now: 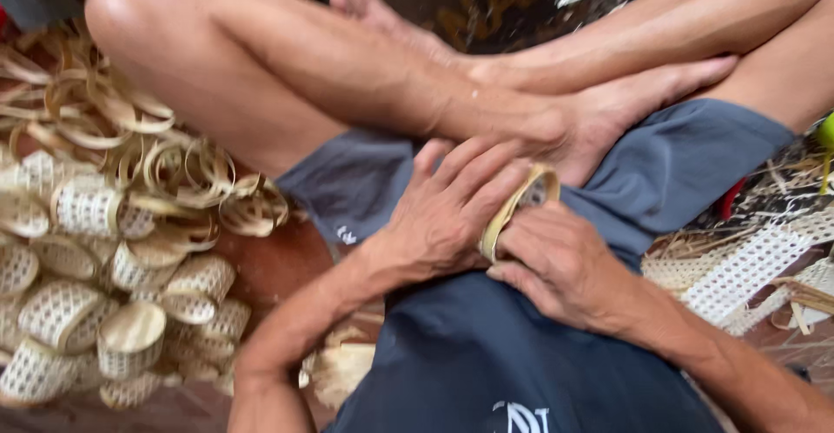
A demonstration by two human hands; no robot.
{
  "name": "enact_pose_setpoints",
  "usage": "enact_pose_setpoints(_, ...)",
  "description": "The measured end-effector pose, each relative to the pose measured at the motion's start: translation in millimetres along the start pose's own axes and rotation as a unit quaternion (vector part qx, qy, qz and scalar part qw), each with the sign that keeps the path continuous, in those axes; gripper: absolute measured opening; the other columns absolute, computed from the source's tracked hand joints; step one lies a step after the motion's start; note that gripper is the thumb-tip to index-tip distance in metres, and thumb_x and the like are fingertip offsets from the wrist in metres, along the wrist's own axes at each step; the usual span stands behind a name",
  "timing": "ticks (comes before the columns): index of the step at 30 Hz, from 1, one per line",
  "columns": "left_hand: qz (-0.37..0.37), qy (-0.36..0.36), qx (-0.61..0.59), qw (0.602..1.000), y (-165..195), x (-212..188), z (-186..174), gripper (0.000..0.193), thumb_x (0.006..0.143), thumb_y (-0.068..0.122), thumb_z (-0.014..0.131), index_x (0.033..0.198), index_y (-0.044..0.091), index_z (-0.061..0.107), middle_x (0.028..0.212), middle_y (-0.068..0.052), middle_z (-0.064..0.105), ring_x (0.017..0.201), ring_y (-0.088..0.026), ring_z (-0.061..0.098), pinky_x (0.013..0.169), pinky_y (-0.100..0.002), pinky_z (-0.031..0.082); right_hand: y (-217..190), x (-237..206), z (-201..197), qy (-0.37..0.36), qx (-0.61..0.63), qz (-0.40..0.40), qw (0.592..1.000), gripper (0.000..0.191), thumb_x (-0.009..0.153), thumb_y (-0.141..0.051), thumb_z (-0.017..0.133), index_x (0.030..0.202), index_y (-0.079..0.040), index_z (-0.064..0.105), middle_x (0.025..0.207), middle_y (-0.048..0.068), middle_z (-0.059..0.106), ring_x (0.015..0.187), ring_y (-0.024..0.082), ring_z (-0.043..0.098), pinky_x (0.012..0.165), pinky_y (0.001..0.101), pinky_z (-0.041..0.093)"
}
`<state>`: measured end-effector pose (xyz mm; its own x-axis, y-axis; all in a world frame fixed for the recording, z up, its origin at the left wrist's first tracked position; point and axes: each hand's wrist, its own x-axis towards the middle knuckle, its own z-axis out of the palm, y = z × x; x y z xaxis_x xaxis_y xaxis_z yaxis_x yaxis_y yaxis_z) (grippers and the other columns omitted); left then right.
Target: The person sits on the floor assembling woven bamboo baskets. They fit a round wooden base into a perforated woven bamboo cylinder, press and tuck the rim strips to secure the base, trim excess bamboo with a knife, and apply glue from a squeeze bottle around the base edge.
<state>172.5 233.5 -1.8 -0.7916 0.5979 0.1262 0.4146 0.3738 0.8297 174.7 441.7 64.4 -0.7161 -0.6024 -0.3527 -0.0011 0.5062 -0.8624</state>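
A small bamboo ring [521, 207] is gripped at frame centre, over the lap: left hand [452, 207] wrapped on its left side, right hand [556, 264] clasped below it. Woven baskets [95, 311] and loose bamboo rings [174, 164] are piled at left; woven mesh strip [747, 268] lies at right.

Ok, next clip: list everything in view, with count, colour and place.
small woven cups: a heap, too many to count, pale cream, lower left on the floor
bamboo strip rings: many loose, tan, upper left
woven mesh sheets: at least two, whitish, right edge
round bamboo rim piece: one, tan, centre, held between both hands
shorts: dark blue, centre and bottom
crossed bare legs: two, across the top
left hand: fingers over the rim piece
right hand: gripping the rim piece from below
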Motion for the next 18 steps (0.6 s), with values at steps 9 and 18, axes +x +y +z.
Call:
enact_pose_setpoints(9,0.038,0.089,0.044,0.994,3,0,22,0.066,0.100,0.023,0.081,0.149,0.006,0.040,0.148,-0.013,0.053,0.138,-0.028,0.055,0.116,-0.052,0.037,-1,-5,-5,0.016,0.425,0.373,0.825,0.026,0.077,-0.002,0.079,0.101,0.002,0.070,0.094,0.005,0.075,0.087,0.011,0.072,0.081,0.0274,0.059)
enact_pose_setpoints(18,0.014,0.054,0.047,0.997,2,-10,29,0.050,0.104,0.016,0.062,0.148,0.004,0.042,0.152,-0.015,0.053,0.139,-0.028,0.057,0.121,-0.052,0.033,9,24,-7,-0.122,0.323,0.344,0.873,0.026,0.071,-0.011,0.081,0.094,-0.002,0.072,0.083,0.000,0.069,0.076,0.008,0.060,0.069,0.0271,0.052)
